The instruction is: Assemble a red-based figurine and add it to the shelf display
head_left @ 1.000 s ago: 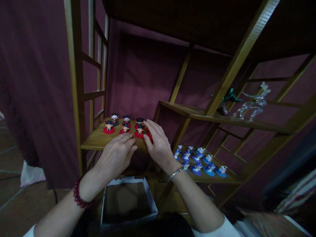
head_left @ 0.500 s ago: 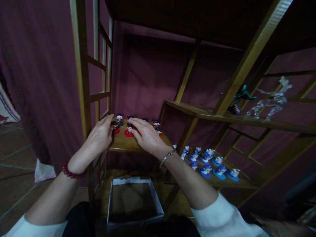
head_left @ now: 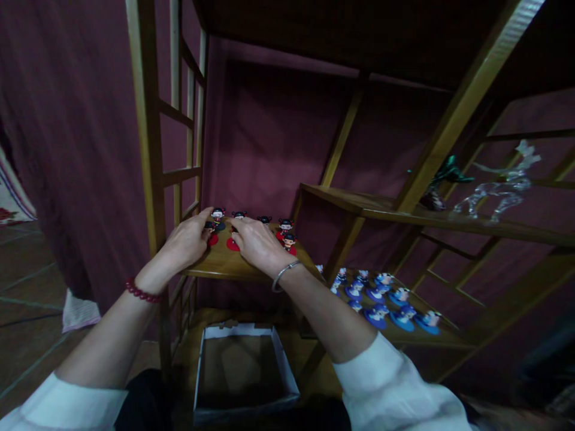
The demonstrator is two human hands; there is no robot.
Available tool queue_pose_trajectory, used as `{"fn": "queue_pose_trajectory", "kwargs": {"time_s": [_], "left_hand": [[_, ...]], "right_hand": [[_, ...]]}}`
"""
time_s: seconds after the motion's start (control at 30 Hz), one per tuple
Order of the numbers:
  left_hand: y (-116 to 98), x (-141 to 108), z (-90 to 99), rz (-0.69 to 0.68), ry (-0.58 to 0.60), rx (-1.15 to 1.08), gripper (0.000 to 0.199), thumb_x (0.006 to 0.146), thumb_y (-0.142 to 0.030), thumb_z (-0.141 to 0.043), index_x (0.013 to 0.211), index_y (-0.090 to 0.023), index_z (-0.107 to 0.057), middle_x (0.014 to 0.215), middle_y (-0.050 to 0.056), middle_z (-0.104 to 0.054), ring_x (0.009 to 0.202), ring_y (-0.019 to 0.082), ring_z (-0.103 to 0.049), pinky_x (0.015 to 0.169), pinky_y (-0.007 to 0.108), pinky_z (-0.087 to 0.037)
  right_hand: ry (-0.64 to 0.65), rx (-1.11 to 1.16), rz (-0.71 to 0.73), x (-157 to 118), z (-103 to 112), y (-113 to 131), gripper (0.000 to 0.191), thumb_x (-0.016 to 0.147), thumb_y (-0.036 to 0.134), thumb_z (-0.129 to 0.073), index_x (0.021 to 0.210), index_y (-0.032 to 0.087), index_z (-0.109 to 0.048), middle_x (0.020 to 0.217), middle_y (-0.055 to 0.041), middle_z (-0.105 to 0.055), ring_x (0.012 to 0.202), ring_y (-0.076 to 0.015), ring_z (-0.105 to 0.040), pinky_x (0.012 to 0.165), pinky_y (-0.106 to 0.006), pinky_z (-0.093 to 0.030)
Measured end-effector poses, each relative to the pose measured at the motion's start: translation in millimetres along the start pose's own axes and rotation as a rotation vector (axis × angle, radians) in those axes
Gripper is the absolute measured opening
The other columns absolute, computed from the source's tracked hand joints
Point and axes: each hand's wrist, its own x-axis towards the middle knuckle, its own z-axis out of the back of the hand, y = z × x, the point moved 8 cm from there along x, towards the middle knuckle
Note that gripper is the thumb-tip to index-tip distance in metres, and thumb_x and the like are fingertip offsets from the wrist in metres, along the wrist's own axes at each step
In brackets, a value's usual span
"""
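Observation:
On the small wooden shelf (head_left: 215,269) stand several black-haired figurines, most on red bases. At its left end, my left hand (head_left: 186,242) has its fingers closed round the front-left figurine (head_left: 209,230), which it partly hides. The fingers of my right hand (head_left: 258,242) close on a front figurine on a red disc (head_left: 233,244), mostly covered by the hand. Behind my left fingertips is a figurine on a dark base (head_left: 218,216). Beyond my right hand stand a back-right figurine (head_left: 286,226) and a front-right figurine (head_left: 288,240).
An open shallow box (head_left: 242,365) lies below. Blue-based figurines (head_left: 376,314) fill a lower shelf to the right. A clear glass animal (head_left: 501,188) and a green ornament (head_left: 451,172) stand on a higher shelf. A wooden post (head_left: 146,131) rises left of my left hand.
My right hand has shifted left, over the front figurine, uncovering more of the right-hand figurines. My left hand has moved slightly right and covers more of its figurine.

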Motion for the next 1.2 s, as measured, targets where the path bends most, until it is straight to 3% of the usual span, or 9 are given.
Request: {"fn": "queue_pose_trajectory", "kwargs": {"time_s": [0.23, 1.03, 1.2], "left_hand": [[-0.3, 1.1, 0.6, -0.018, -0.002, -0.017, 0.050, 0.086, -0.016, -0.045, 0.135, -0.012, -0.041, 0.124, 0.013, -0.060, 0.114, 0.024, -0.055, 0.094, 0.032, -0.042], [-4.0, -5.1, -0.7, -0.099, -0.035, 0.046, 0.052, 0.081, -0.016, -0.038, 0.133, -0.012, -0.041, 0.122, 0.014, -0.059, 0.115, 0.024, -0.054, 0.095, 0.035, -0.042], [-3.4, -5.3, -0.8, -0.090, -0.022, 0.027, 0.053, 0.081, -0.016, -0.040, 0.133, -0.010, -0.042, 0.121, 0.015, -0.059, 0.114, 0.025, -0.055, 0.096, 0.035, -0.042]], "right_hand": [[0.007, -0.016, -0.012, 3.7, -4.6, 0.6, 0.031, 0.088, 0.012, -0.042, 0.117, 0.015, -0.055, 0.104, -0.0130, -0.062, 0.097, -0.0221, -0.059, 0.082, -0.030, -0.043], [-0.018, 0.095, -0.006, 1.7, -6.7, 0.9, 0.039, 0.088, 0.012, -0.043, 0.127, 0.014, -0.046, 0.111, -0.0136, -0.060, 0.107, -0.0213, -0.056, 0.089, -0.031, -0.042], [-0.045, 0.074, -0.006, -2.9, 1.5, 5.4, 0.038, 0.089, 0.017, -0.044, 0.127, 0.013, -0.046, 0.112, -0.0134, -0.060, 0.106, -0.0210, -0.056, 0.090, -0.031, -0.042]]}}
